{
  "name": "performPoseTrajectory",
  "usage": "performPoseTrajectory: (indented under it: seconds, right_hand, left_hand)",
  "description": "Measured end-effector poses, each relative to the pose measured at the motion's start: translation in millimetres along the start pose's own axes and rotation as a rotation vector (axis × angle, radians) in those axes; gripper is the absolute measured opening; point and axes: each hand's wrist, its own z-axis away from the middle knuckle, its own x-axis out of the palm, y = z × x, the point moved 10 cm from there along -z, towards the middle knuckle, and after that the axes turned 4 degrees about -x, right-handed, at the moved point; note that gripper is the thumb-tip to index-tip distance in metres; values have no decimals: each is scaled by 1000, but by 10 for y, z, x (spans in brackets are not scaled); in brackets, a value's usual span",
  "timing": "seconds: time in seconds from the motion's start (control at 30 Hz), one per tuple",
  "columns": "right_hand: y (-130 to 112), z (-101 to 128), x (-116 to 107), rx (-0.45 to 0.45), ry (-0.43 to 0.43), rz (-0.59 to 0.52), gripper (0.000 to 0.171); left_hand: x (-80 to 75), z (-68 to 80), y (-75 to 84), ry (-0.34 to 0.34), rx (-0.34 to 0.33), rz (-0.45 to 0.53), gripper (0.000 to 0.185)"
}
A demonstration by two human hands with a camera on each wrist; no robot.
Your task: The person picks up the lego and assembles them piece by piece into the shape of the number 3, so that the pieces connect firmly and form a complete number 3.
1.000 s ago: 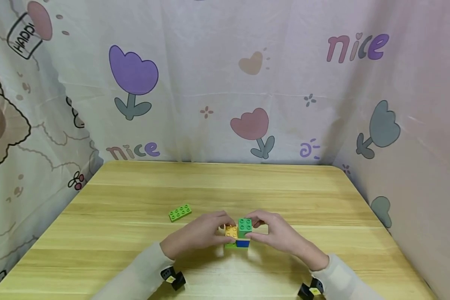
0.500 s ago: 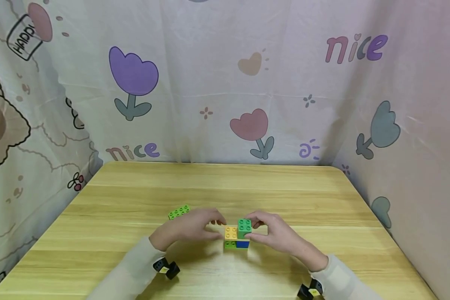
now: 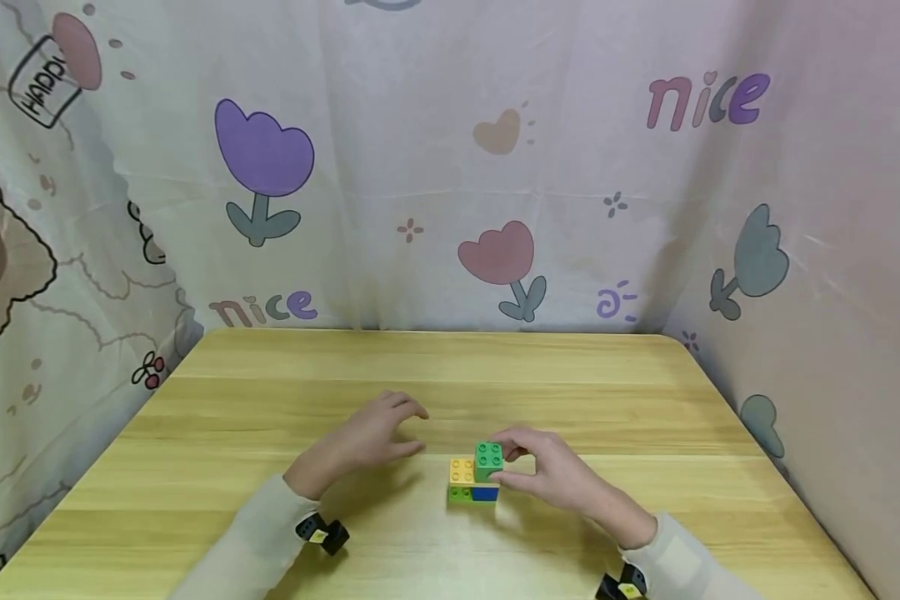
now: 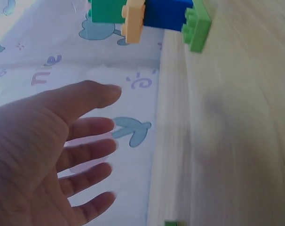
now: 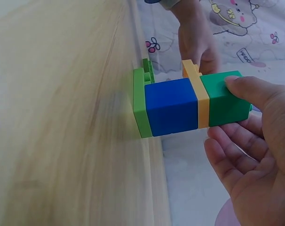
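Observation:
A small stack of toy building bricks stands on the table. Its base is a lime green plate (image 5: 140, 108), topped by a blue brick (image 5: 171, 106). Above the blue sits a yellow plate (image 3: 461, 472) that overhangs to the left, and a green brick (image 3: 487, 461) crowns its right end. My right hand (image 3: 551, 468) pinches that green brick between thumb and fingers. Left of the stack, my left hand (image 3: 365, 437) is held apart from it, fingers spread and holding nothing. A sliver of green (image 4: 170, 223) shows at the bottom edge of the left wrist view.
The wooden table (image 3: 570, 392) stretches to a printed curtain (image 3: 390, 167) behind, and more printed cloth (image 3: 832, 350) hangs along the sides. Black wrist cameras (image 3: 322, 533) are strapped at both cuffs.
My left hand has let go of the stack's left side and moved left and away from me, now covering the loose lime brick seen earlier. The right hand keeps its hold.

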Motion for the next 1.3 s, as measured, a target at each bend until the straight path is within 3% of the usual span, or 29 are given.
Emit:
performPoseTrajectory:
  seconds: [0.6, 0.83, 1.3]
  right_hand:
    - [-23, 11, -43, 15, 40, 39, 39]
    - [-42, 10, -25, 0, 50, 40, 39]
    - [-72, 30, 4, 5, 59, 30, 36]
  left_hand:
    - [-119, 261, -620, 126, -150, -66, 46]
    - [-115, 330, -774, 102, -232, -78, 51]
    - [-60, 415, -947, 69, -298, -72, 50]
